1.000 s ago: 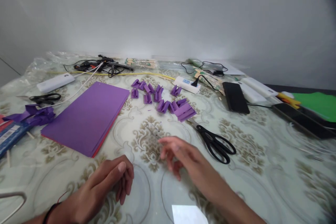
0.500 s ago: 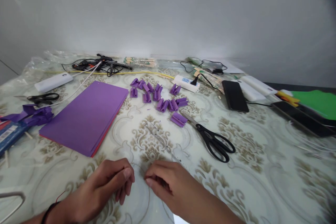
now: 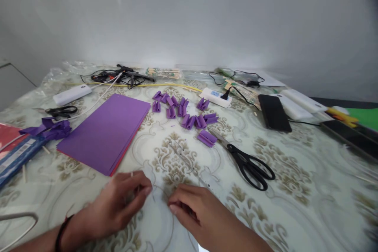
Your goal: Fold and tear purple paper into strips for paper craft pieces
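My left hand [image 3: 118, 202] is low over the patterned tablecloth, thumb and fingers curled together near the front corner of the purple paper stack [image 3: 106, 132]. To its right, my right hand [image 3: 197, 214] has its fingers bent in against the thumb. Whatever either hand may hold is hidden or too small to make out. A gap separates the two hands. Beyond them sit several small folded purple paper pieces [image 3: 183, 108], with one piece [image 3: 207, 138] nearest me. Black-handled scissors [image 3: 249, 165] lie to the right, their tip beside that piece.
At the left are a white power bank [image 3: 72, 94], smaller scissors [image 3: 60, 111], purple scraps [image 3: 49, 128] and a blue packet [image 3: 22, 157]. A power strip [image 3: 216, 97], tangled black cables [image 3: 122, 75], a black phone [image 3: 274, 113] and another dark phone [image 3: 351, 138] lie farther off.
The view has shifted, so the table's things appear farther right. My left hand has turned, its thumb and index finger now drawn toward each other. My right hand keeps nearly the same curled pose.
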Tool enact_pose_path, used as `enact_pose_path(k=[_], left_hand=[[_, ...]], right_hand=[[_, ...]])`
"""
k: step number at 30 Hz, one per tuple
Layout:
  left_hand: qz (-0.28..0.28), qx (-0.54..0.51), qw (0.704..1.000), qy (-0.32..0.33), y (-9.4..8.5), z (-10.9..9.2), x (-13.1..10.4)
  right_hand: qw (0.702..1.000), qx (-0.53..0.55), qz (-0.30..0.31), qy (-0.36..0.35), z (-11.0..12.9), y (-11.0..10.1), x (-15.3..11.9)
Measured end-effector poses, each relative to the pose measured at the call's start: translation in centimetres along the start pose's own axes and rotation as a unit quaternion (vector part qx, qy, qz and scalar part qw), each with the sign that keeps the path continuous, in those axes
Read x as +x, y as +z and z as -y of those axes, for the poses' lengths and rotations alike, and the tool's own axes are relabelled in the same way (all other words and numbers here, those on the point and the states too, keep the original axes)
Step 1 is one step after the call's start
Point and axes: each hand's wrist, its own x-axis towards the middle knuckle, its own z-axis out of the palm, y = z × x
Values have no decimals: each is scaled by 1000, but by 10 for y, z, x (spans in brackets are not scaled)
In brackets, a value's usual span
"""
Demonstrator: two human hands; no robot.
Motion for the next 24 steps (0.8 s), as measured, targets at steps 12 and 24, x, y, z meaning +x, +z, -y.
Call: enact_pose_path(k=[12,24], left_hand=[[-176,391,893,-137,-26,75,23],[-154,392,894,-151,-27,67,23]], right_hand=[[998,-47,20,-26,-11,8,-2],[998,-49,27,-39,-21,14,-2]])
